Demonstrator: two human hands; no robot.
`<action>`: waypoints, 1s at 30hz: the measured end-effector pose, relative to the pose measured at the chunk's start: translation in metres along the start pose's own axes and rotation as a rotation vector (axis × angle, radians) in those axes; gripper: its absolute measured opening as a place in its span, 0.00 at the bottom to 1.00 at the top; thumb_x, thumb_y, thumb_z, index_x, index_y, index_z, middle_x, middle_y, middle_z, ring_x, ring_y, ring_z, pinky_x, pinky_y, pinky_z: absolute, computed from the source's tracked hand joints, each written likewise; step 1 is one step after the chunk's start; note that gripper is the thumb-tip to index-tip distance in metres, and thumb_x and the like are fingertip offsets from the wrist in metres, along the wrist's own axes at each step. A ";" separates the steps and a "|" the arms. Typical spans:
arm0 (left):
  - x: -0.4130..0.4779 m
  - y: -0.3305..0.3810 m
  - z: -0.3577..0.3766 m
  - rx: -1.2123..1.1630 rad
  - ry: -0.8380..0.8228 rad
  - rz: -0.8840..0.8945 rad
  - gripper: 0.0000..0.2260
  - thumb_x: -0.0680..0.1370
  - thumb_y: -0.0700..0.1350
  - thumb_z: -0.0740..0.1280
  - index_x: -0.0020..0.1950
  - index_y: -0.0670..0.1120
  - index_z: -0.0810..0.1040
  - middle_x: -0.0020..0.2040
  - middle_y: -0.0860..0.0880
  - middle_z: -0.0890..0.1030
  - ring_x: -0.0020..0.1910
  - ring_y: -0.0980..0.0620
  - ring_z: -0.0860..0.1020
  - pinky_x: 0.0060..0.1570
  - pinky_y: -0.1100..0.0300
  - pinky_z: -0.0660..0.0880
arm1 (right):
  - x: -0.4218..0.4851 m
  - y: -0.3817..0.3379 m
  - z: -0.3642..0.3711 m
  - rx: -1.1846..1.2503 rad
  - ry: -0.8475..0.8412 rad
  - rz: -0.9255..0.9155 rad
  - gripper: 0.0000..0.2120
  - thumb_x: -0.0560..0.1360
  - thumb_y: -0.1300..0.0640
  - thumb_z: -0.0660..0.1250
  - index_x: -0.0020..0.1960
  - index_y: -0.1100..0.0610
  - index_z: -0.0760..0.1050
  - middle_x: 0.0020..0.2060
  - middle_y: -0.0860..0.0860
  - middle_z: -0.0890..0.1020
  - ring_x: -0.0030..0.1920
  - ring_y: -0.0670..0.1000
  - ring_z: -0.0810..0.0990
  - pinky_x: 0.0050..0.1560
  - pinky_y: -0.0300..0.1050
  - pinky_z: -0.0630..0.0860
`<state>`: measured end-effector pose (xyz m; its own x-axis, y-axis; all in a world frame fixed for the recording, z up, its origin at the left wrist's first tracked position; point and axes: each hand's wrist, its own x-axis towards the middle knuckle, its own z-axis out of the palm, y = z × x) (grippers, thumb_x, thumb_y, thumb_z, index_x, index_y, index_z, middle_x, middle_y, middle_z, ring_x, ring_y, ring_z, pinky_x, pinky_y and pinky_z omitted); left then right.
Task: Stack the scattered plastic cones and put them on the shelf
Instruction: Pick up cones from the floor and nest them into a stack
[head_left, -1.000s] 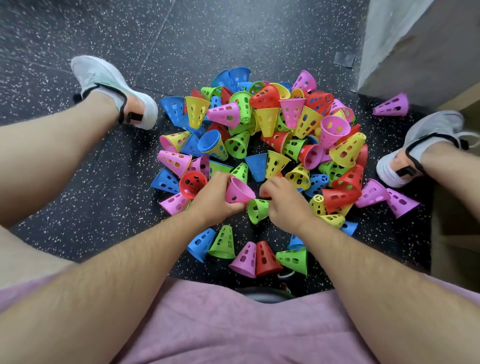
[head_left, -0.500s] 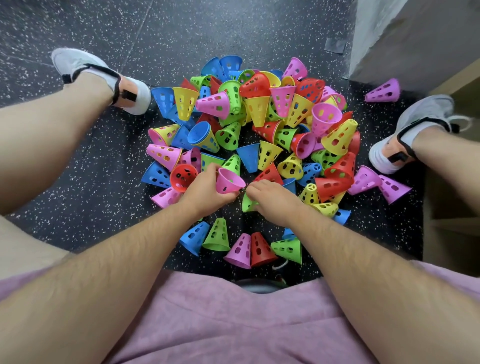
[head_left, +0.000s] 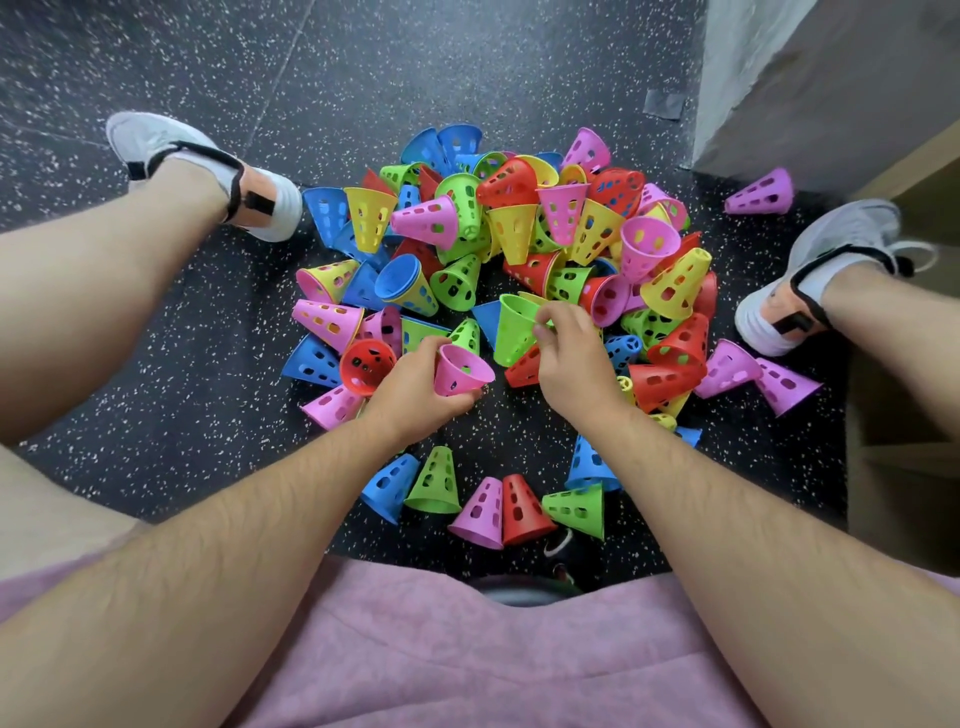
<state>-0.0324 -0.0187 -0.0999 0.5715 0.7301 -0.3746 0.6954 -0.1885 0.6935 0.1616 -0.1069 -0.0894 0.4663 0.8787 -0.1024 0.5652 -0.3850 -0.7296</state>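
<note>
Pink perforated cone (head_left: 460, 370) in left hand (head_left: 415, 395); right hand (head_left: 569, 358) pinches green cone (head_left: 514, 327) (smooth plastic).

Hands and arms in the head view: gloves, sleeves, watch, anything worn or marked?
Both are bare. The left hand and right hand wear no gloves and no visible rings; both forearms are uncovered, hairy, with no sleeve, watch, band or marking from wrist to frame edge. The only clothing near them is pink fabric at the bottom of the view.
</note>
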 end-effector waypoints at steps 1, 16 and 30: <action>0.001 0.000 0.001 0.003 0.000 0.004 0.35 0.73 0.52 0.78 0.75 0.46 0.68 0.64 0.49 0.79 0.57 0.52 0.79 0.56 0.59 0.77 | 0.001 -0.004 0.001 0.027 0.011 -0.002 0.07 0.84 0.57 0.58 0.59 0.56 0.73 0.56 0.49 0.73 0.49 0.49 0.72 0.51 0.44 0.69; 0.005 0.006 0.007 0.010 -0.027 0.002 0.40 0.76 0.56 0.76 0.82 0.51 0.59 0.69 0.45 0.78 0.63 0.48 0.78 0.62 0.55 0.75 | -0.015 -0.029 0.018 0.154 -0.408 0.131 0.13 0.77 0.55 0.63 0.60 0.43 0.74 0.60 0.47 0.77 0.57 0.49 0.74 0.53 0.46 0.68; 0.007 0.017 0.015 -0.001 -0.099 -0.056 0.32 0.77 0.48 0.74 0.76 0.51 0.62 0.46 0.53 0.79 0.36 0.59 0.77 0.30 0.68 0.68 | 0.005 0.021 0.009 -0.531 -0.208 -0.032 0.20 0.79 0.57 0.60 0.70 0.51 0.72 0.66 0.50 0.74 0.67 0.56 0.67 0.71 0.55 0.63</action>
<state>-0.0100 -0.0264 -0.0995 0.5721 0.6712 -0.4714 0.7268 -0.1484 0.6707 0.1697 -0.1086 -0.1111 0.3299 0.9085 -0.2563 0.8662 -0.3993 -0.3005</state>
